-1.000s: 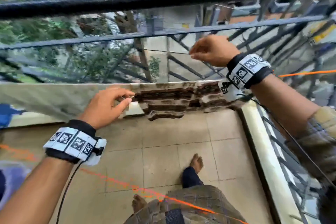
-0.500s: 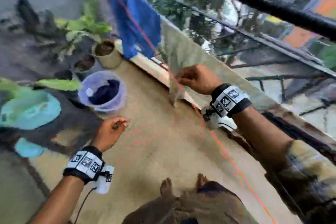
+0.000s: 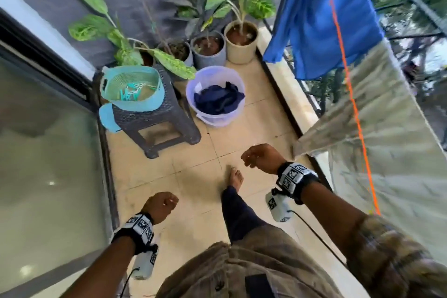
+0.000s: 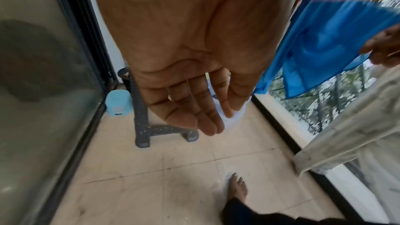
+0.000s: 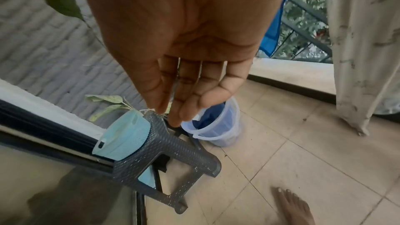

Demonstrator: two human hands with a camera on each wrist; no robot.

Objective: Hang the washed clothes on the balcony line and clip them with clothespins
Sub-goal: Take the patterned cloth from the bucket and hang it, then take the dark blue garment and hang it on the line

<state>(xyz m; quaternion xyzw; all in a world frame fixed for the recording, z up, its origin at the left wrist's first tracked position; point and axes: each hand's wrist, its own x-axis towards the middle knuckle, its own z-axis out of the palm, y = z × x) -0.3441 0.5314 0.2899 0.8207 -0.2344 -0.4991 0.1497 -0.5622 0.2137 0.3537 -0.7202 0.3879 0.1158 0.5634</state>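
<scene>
While both arms hang over the tiled balcony floor, neither hand carries anything. Furthest left, the teal basket (image 3: pixel 131 89) sits on the dark woven-pattern stool (image 3: pixel 154 116) beside the glass door, with teal clothespins (image 3: pixel 130 94) lying loose inside it. Just right of the stool stands the pale lavender bucket (image 3: pixel 215 97), on the floor, with dark navy clothes (image 3: pixel 219 101) bunched in it. Nearer the person, the left hand (image 3: pixel 160 205) hangs low with empty fingers (image 4: pixel 188 109); the wrist view shows them together, nearly straight and only gently bent, palm bare, touching nothing. A bare foot (image 3: pixel 235 178) rests on the tiles between the two hands. The right hand (image 3: pixel 262 158) is held a little higher and nearer the railing; its fingers (image 5: pixel 194 91) are loosely extended, slightly parted, thumb alongside, gripping nothing, and it stays apart from the cloth beside it. On the right, the orange line (image 3: pixel 350 84) runs along the railing side, carrying a blue cloth (image 3: pixel 321 19) at the far end and a pale beige cloth (image 3: pixel 387 128) next to it, nearer the person. Whether either one is clipped cannot be made out.
</scene>
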